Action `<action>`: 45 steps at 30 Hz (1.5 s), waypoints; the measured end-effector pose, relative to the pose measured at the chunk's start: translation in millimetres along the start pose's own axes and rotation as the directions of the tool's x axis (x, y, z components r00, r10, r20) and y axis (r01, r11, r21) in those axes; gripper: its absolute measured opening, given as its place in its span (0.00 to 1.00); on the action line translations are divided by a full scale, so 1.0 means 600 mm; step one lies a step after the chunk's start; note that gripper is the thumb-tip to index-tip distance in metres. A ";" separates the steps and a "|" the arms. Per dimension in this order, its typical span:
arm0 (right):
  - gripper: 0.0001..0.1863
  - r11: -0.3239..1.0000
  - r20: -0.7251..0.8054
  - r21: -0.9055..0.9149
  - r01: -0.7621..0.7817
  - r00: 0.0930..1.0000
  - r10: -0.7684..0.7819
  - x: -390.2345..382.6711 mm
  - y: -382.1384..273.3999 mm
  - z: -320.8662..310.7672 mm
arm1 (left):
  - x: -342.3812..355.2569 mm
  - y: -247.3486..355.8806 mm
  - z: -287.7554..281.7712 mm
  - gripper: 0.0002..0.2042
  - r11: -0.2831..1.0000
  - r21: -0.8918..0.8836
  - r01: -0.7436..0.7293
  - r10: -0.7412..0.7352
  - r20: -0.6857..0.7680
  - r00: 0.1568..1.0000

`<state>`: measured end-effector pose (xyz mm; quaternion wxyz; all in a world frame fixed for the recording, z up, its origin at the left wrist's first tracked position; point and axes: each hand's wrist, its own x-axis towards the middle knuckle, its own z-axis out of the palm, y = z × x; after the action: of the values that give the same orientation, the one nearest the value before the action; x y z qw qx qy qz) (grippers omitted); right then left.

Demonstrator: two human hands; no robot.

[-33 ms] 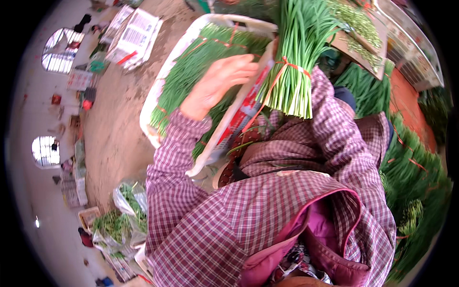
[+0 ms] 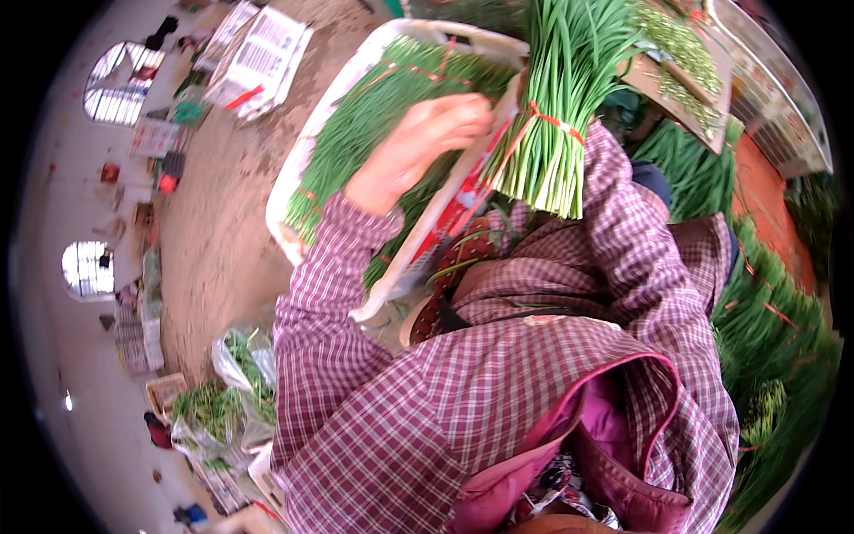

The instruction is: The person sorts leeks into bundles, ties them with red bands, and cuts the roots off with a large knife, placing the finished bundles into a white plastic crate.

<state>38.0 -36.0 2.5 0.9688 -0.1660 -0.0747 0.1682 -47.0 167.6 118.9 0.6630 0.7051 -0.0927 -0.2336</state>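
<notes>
My left hand (image 2: 422, 138), its fingers curled, is over a white plastic crate (image 2: 301, 125) filled with banded bunches of long green stalks (image 2: 360, 120), close to the crate's right rim; whatever lies in its fingertips is hidden. A large bunch of green stalks (image 2: 556, 80) with pale cut ends and a red tie rises at that rim. My right sleeve (image 2: 623, 222) runs up behind this bunch, where my right hand is hidden. A red label shows on the crate's side.
At right are a board (image 2: 716, 125) with small green trimmings, more stalk bunches (image 2: 765, 320), an orange surface (image 2: 765, 182) and a plastic bin (image 2: 783, 80). At left are stacked cartons (image 2: 249, 67) on the floor (image 2: 213, 205) and bagged greens (image 2: 240, 374).
My left hand has shifted slightly up and to the right, its fingers a little more bent. The crate and large bunch appear slightly higher and further right in the picture.
</notes>
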 end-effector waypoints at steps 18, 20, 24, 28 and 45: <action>0.36 0.948 -0.234 0.037 -0.316 0.920 0.316 -0.024 0.208 0.114 | -0.152 -0.054 -0.209 0.32 0.932 0.347 0.108 -0.039 -0.200 0.979; 0.31 0.940 -0.252 0.029 -0.341 0.907 0.337 -0.013 0.202 0.102 | -0.184 -0.067 -0.230 0.32 0.941 0.300 0.158 -0.094 -0.217 0.972; 0.28 0.861 -0.251 -0.221 -0.457 0.880 0.403 0.008 0.211 0.113 | -0.224 -0.080 -0.254 0.32 0.967 0.138 0.215 -0.174 -0.258 0.950; 0.29 0.740 -0.361 -0.379 -0.555 0.825 0.434 0.002 0.211 0.042 | -0.221 -0.122 -0.218 0.40 0.934 0.133 0.331 -0.291 -0.252 0.923; 0.57 -0.463 0.558 -0.461 0.757 0.653 0.513 -0.029 0.213 0.170 | -0.267 -0.188 -0.129 0.43 0.642 0.679 0.356 -0.053 -0.424 0.904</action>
<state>-37.1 101.7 52.1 0.2042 -0.7933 -0.5633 -0.1079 -172.2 318.8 42.7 0.2914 0.9493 0.0276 -0.1144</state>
